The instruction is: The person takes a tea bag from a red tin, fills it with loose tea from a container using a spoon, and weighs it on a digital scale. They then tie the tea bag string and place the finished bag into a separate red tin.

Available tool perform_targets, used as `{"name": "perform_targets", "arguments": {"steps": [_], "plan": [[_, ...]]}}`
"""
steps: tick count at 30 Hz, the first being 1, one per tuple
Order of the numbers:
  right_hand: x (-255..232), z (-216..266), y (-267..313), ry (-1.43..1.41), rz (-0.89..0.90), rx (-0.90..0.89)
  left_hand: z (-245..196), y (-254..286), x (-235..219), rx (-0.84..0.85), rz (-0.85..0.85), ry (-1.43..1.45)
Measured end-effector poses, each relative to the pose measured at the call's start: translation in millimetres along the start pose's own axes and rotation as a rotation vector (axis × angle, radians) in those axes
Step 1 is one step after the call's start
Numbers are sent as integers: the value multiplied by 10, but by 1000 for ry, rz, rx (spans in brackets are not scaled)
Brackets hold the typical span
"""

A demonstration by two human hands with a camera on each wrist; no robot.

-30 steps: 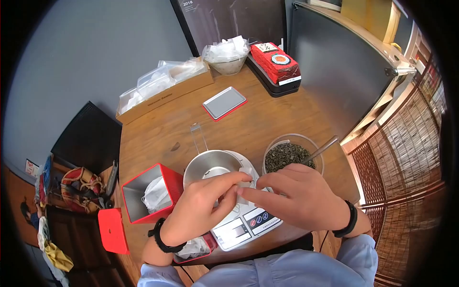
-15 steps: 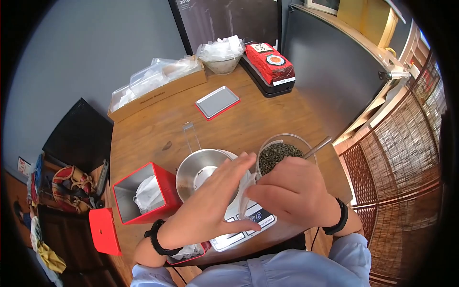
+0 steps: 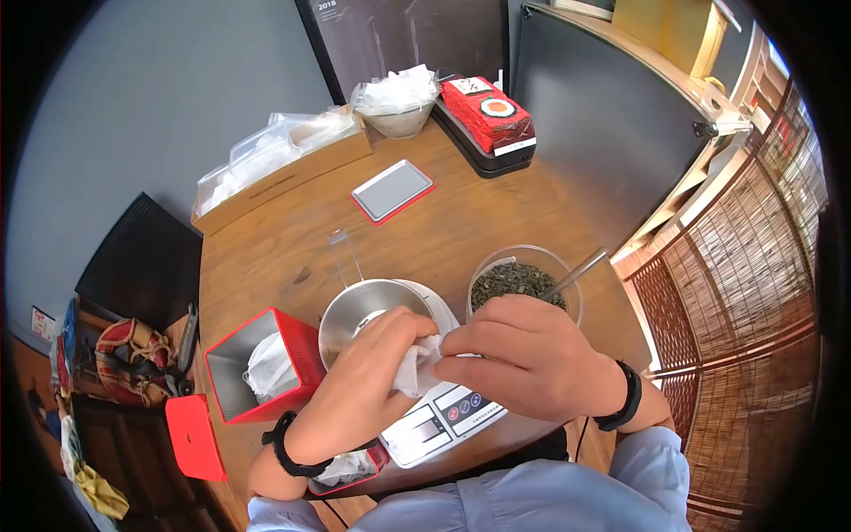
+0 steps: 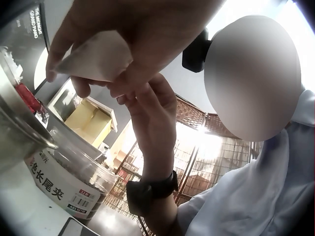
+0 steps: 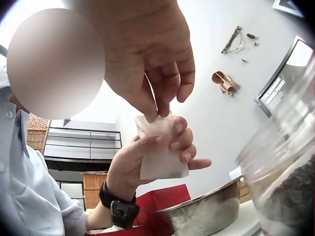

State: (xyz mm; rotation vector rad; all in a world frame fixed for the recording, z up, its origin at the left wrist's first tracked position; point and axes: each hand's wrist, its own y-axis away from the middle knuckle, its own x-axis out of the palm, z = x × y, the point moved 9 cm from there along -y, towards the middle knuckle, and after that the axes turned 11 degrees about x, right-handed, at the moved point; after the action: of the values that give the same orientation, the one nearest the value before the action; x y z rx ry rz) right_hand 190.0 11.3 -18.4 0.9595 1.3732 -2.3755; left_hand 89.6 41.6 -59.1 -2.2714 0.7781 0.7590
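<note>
A small white tea bag [image 3: 412,371] of thin, translucent cloth is held between both hands, above the front of the kitchen scale [image 3: 417,443]. My left hand [image 3: 359,368] grips the bag's body with curled fingers and thumb. The right hand [image 3: 536,359] pinches its top edge with thumb and fingertips. In the right wrist view the bag [image 5: 162,164] hangs upright and looks flat. A steel pan [image 3: 332,332] with a wire handle stands on the scale, partly behind the left hand. Beyond the right hand is a clear tub [image 3: 581,306] of dried tea leaves [image 3: 510,284], a metal spoon [image 3: 581,269] leaning in it.
A red square tin [image 3: 310,355] with white bags inside lies at left, its red lid [image 3: 193,439] beside it. Another red tin [image 3: 381,461] sits below the left wrist. Further back are a grey tray [image 3: 393,191], a cardboard box [image 3: 284,182], a bowl [image 3: 399,124] and a red package [image 3: 487,111].
Half a second ago the left hand was spread beside the bag, which hung from the right hand. Now the left fingers have closed round the bag. The head view has shifted slightly.
</note>
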Motion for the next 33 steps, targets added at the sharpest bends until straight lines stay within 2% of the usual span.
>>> {"name": "perform_targets", "arguments": {"steps": [9, 11, 12, 14, 16, 18, 20, 22, 24, 26, 27, 29, 30, 32, 33], "plan": [[-196, -93, 80, 2, -89, 53, 37, 44, -65, 32, -48, -165], [-269, -259, 99, 83, -34, 192, 34, 40, -74, 29, -51, -180], [-314, -295, 121, 83, -32, 189, 17, 24, -73, 41, -46, -191], [-183, -651, 248, 203, 229, 475, -5, 22, -69, 50, -45, -200], [-182, -791, 367, 187, 244, 490, 37, 37, -44, 1, -16, -190], [-376, -882, 410, 300, 100, 481, 39, 36, -54, 9, -15, -206], [-518, -974, 409, 346, 73, 499, 44, 42, -50, 15, -9, -222], [-669, -1054, 461, 673, -35, 456, 47, 40, -67, 15, -29, -221], [-689, -1121, 522, 738, -14, 488, 54, 42, -68, 16, -33, -213], [-570, -1550, 835, 300, 289, 1142, 65, 40, -78, 15, -42, -209], [-576, -1536, 825, 300, 292, 1139, 69, 39, -74, 14, -39, -209], [-682, -1397, 690, 276, 120, 956, 75, 47, -62, 5, -35, -205], [-681, -1409, 704, 273, 124, 959, 73, 43, -58, 7, -32, -203], [-836, -1261, 575, 457, -33, 737, 73, 38, -52, 11, -28, -202], [-828, -1242, 551, 457, -34, 713, 80, 39, -52, 8, -31, -204]]}}
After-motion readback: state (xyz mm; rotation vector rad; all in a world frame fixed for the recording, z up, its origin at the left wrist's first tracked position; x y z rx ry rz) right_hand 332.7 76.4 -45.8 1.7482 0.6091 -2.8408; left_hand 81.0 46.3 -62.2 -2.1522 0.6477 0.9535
